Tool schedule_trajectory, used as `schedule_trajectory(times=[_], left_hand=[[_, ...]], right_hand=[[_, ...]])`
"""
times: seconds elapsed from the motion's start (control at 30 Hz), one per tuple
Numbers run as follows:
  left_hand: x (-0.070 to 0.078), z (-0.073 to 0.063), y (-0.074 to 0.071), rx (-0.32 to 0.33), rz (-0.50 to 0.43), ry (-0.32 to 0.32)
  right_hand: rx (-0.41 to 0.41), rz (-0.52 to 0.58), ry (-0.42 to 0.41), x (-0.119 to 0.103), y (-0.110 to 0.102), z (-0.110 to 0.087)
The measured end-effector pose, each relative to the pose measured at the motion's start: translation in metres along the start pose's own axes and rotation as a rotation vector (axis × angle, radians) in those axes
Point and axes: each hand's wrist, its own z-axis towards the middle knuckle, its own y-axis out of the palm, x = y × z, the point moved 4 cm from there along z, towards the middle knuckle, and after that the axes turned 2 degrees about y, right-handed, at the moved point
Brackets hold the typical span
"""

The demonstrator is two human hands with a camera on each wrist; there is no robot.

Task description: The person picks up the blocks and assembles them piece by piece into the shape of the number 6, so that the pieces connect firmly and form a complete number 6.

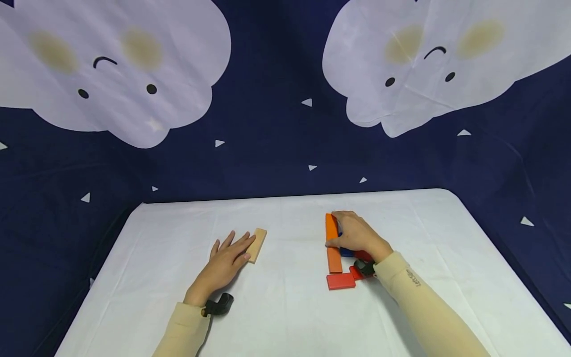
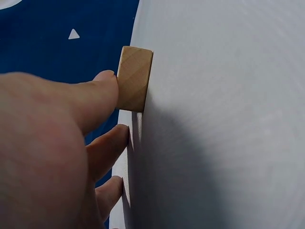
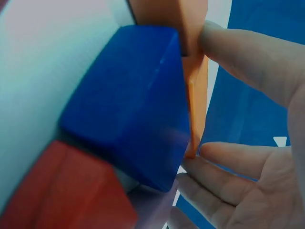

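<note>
My left hand point(image 1: 225, 267) lies with its fingers spread and fairly straight at a plain wooden block point(image 1: 257, 246). Its thumb touches that block point(image 2: 135, 78) near one end in the left wrist view, while other fingertips rest on the white surface. My right hand point(image 1: 357, 233) pinches an orange block point(image 1: 331, 227) between the thumb at its near end and the fingers at its far end. A second orange block point(image 1: 334, 260) lines up right below it. Beside them, partly covered by the hand, sits a blue block point(image 3: 126, 90).
Red blocks lie close to the right wrist, including a red block point(image 1: 341, 281) at the near end of the orange row. A purplish block point(image 3: 151, 205) shows partly behind the blue one. The white tabletop point(image 1: 285, 317) meets a dark blue cloth point(image 1: 272, 124) at its back.
</note>
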Motion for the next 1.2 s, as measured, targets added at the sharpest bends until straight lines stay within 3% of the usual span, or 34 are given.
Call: schedule_trajectory(times=[0.43,0.67,1.2], left_hand=[[0.001,0.0,0.001,0.005,0.001,0.013],[0.001,0.0,0.001,0.008,0.001,0.015],[0.002,-0.001,0.0,0.014,0.004,0.02]], right_hand=[[0.018,-0.005,0.022,0.001,-0.002,0.006],[0.074,0.016,0.032,-0.002,-0.007,0.005],[0.181,0.027,-0.013,-0.032,-0.006,0.012]])
